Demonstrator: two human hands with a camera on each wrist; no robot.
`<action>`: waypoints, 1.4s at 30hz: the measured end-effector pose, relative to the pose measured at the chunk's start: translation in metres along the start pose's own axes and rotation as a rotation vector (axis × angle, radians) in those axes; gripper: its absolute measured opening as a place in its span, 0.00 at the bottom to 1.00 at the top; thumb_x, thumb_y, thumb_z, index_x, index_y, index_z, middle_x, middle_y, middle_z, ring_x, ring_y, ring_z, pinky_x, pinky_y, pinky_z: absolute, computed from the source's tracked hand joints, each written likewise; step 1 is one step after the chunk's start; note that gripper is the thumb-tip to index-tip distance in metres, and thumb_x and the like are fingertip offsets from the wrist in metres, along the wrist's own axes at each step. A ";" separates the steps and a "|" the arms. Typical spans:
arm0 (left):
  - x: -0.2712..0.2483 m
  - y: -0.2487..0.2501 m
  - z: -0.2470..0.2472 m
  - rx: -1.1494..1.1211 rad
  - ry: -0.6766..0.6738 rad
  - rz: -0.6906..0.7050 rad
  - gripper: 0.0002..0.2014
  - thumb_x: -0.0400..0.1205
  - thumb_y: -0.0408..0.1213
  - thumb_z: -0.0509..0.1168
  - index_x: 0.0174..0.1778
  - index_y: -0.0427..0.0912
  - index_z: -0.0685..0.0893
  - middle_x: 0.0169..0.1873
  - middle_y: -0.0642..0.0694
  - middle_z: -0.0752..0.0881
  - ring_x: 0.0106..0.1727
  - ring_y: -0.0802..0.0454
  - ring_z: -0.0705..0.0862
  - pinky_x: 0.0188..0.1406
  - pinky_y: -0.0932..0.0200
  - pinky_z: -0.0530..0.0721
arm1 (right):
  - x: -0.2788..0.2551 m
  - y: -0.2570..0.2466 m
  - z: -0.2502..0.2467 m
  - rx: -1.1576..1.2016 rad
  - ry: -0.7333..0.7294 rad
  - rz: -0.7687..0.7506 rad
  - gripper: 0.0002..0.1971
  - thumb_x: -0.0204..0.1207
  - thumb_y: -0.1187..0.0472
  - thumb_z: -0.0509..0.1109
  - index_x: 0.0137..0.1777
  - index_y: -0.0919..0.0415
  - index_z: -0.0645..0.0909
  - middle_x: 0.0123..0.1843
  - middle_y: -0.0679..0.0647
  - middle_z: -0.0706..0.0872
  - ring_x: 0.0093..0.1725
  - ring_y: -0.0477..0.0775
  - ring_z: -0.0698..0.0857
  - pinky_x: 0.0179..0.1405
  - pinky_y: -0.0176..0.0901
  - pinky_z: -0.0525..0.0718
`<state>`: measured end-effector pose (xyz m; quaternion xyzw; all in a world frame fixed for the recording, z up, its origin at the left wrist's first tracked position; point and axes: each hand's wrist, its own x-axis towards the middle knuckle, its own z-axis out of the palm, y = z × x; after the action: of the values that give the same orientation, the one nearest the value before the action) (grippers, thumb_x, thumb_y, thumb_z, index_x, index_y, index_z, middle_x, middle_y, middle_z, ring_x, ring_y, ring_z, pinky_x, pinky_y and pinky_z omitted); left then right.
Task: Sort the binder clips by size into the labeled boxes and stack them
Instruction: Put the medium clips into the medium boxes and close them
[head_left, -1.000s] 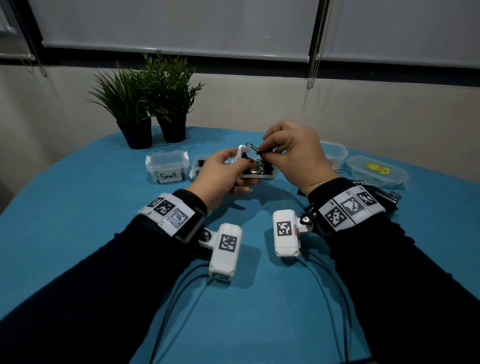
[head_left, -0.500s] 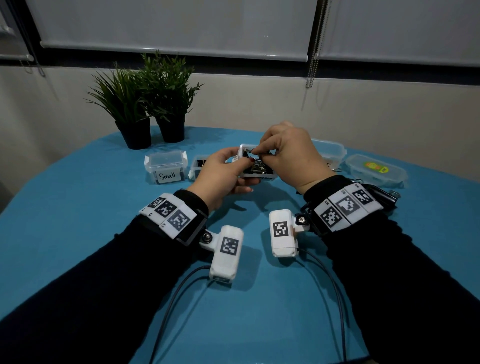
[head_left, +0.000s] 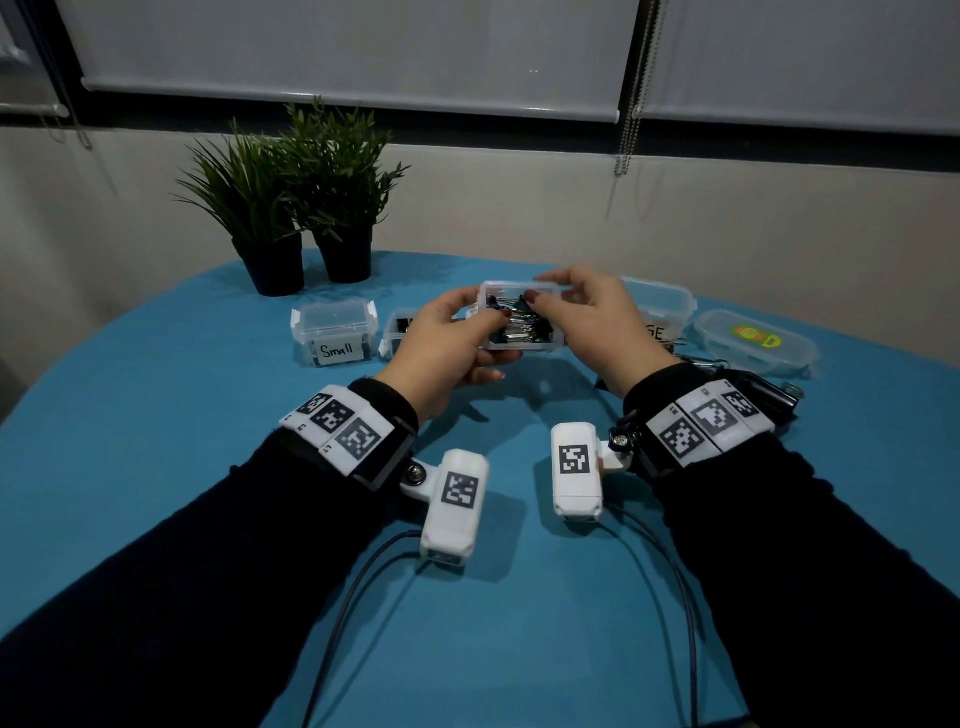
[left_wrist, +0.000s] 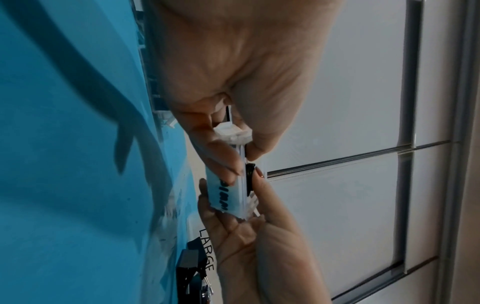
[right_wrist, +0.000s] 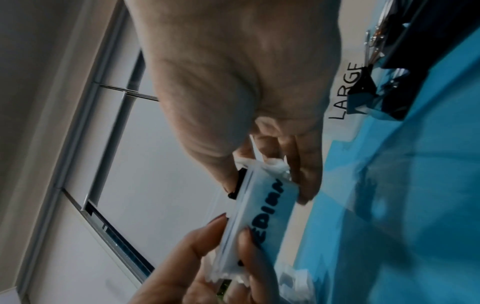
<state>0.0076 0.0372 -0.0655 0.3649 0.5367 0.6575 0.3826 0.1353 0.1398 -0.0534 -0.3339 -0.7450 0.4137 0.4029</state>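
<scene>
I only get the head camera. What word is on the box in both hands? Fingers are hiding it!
Observer: The right wrist view shows EDIUM on the held box; a finger of the left hand covers the first letter.
Operator: And the box where I just see GE?
Observer: That is the large box; its label reads LARGE in full.
Operator: Is a thumb poking inside?
Observer: In the left wrist view the right hand has its thumb tip on a black clip at the held box's open top.

left hand (head_left: 451, 347) and right hand (head_left: 597, 327) raised, fingers curled, gripping
</scene>
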 end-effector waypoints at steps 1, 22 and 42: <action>0.000 0.000 0.000 -0.008 0.004 -0.012 0.14 0.86 0.34 0.67 0.68 0.44 0.81 0.43 0.45 0.92 0.32 0.51 0.91 0.19 0.65 0.81 | -0.001 0.001 0.002 0.040 -0.033 0.060 0.10 0.81 0.59 0.74 0.58 0.63 0.85 0.54 0.67 0.89 0.49 0.63 0.89 0.47 0.58 0.91; -0.002 0.018 -0.030 0.848 -0.100 -0.142 0.37 0.61 0.52 0.87 0.62 0.42 0.84 0.47 0.51 0.91 0.36 0.58 0.92 0.24 0.65 0.75 | -0.005 0.010 0.000 -0.208 -0.168 0.278 0.09 0.75 0.55 0.79 0.47 0.61 0.91 0.45 0.60 0.92 0.43 0.56 0.88 0.50 0.55 0.90; 0.016 0.023 -0.066 1.254 0.177 0.068 0.10 0.80 0.29 0.69 0.46 0.48 0.93 0.44 0.48 0.89 0.44 0.48 0.82 0.41 0.58 0.76 | -0.016 -0.001 -0.003 -0.242 -0.385 0.247 0.32 0.57 0.73 0.86 0.62 0.55 0.84 0.56 0.60 0.91 0.50 0.63 0.91 0.49 0.56 0.93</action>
<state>-0.0604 0.0201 -0.0517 0.4808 0.8376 0.2578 0.0292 0.1446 0.1273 -0.0572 -0.3832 -0.8056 0.4235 0.1575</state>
